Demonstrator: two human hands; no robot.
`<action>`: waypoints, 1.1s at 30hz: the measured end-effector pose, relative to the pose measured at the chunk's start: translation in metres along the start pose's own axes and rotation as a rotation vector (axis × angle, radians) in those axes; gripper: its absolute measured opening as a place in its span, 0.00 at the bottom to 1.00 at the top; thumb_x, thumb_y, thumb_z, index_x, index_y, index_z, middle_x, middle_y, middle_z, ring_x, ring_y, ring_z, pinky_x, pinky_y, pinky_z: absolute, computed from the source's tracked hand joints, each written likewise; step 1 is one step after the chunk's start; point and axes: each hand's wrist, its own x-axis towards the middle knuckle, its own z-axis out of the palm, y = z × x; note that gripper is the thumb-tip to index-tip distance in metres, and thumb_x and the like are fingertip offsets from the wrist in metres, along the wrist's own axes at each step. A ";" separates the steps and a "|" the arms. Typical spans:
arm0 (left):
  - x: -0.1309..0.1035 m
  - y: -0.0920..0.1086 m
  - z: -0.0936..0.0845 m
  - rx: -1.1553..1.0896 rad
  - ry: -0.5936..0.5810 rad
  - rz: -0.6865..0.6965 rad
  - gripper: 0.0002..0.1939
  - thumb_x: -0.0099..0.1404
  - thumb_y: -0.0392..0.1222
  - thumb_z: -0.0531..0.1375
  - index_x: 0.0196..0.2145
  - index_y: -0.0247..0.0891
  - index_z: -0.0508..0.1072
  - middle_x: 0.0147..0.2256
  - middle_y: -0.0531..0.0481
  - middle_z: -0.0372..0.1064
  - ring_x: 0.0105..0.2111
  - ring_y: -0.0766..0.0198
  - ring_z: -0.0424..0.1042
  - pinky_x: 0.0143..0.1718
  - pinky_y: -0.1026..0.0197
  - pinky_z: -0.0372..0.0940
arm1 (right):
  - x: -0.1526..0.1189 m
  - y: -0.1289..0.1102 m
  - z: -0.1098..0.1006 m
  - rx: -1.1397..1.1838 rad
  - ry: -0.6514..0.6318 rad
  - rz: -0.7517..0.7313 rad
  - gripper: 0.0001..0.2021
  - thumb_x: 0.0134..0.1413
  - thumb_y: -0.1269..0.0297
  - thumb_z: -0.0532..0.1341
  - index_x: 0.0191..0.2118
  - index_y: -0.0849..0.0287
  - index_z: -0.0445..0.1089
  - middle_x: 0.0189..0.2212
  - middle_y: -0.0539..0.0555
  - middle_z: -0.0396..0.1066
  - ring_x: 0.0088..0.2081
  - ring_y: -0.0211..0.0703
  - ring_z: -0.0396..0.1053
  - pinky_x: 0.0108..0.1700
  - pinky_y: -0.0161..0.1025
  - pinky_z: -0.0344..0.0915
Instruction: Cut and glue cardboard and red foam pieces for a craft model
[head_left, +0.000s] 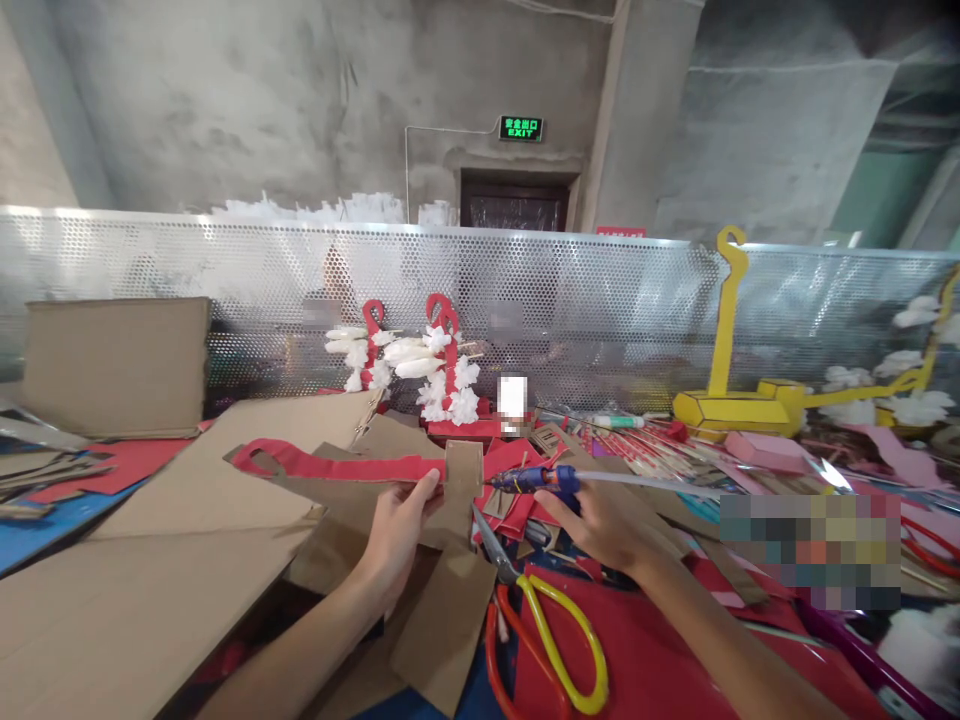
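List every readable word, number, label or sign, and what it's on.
"安全出口": lit exit sign, upper line.
"EXIT": same sign, lower line.
Too small or blurred to read: the partly hidden red sign, and anything printed on the white-and-green tube or the blue glue gun.

We count two hands (397, 520), one glue gun (529, 480), one held red hook (352, 467), one pair of yellow-and-red scissors (527, 592), one exit sign (521, 128), one door (514, 208)

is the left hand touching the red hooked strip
Touching: the head view shows the left hand gripping the red hooked strip, its thumb laid over the end away from the hook.
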 end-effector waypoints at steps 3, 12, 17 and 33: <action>-0.001 0.000 0.001 -0.006 0.020 0.001 0.22 0.47 0.53 0.77 0.30 0.31 0.81 0.30 0.46 0.77 0.35 0.60 0.75 0.46 0.57 0.73 | 0.000 0.000 0.003 0.001 0.039 -0.053 0.16 0.63 0.48 0.57 0.37 0.55 0.73 0.33 0.55 0.77 0.37 0.51 0.74 0.43 0.43 0.71; -0.006 -0.001 0.003 0.033 -0.021 0.000 0.20 0.49 0.53 0.76 0.30 0.31 0.82 0.31 0.44 0.79 0.36 0.58 0.76 0.47 0.56 0.72 | -0.004 0.004 0.018 -0.091 0.007 -0.079 0.18 0.65 0.48 0.57 0.33 0.56 0.72 0.27 0.53 0.73 0.30 0.47 0.71 0.35 0.39 0.67; -0.006 -0.006 0.000 0.101 -0.047 0.005 0.22 0.52 0.55 0.74 0.31 0.31 0.82 0.35 0.40 0.80 0.39 0.55 0.76 0.46 0.56 0.72 | -0.003 -0.001 0.022 -0.155 -0.012 -0.112 0.18 0.67 0.47 0.56 0.35 0.57 0.71 0.30 0.54 0.74 0.33 0.47 0.71 0.37 0.39 0.65; -0.007 -0.010 -0.001 0.324 -0.097 0.053 0.25 0.57 0.61 0.69 0.35 0.32 0.83 0.34 0.41 0.81 0.38 0.53 0.77 0.46 0.56 0.70 | -0.002 -0.009 0.019 -0.196 0.043 -0.065 0.21 0.69 0.47 0.53 0.36 0.58 0.72 0.30 0.54 0.74 0.32 0.46 0.71 0.34 0.38 0.63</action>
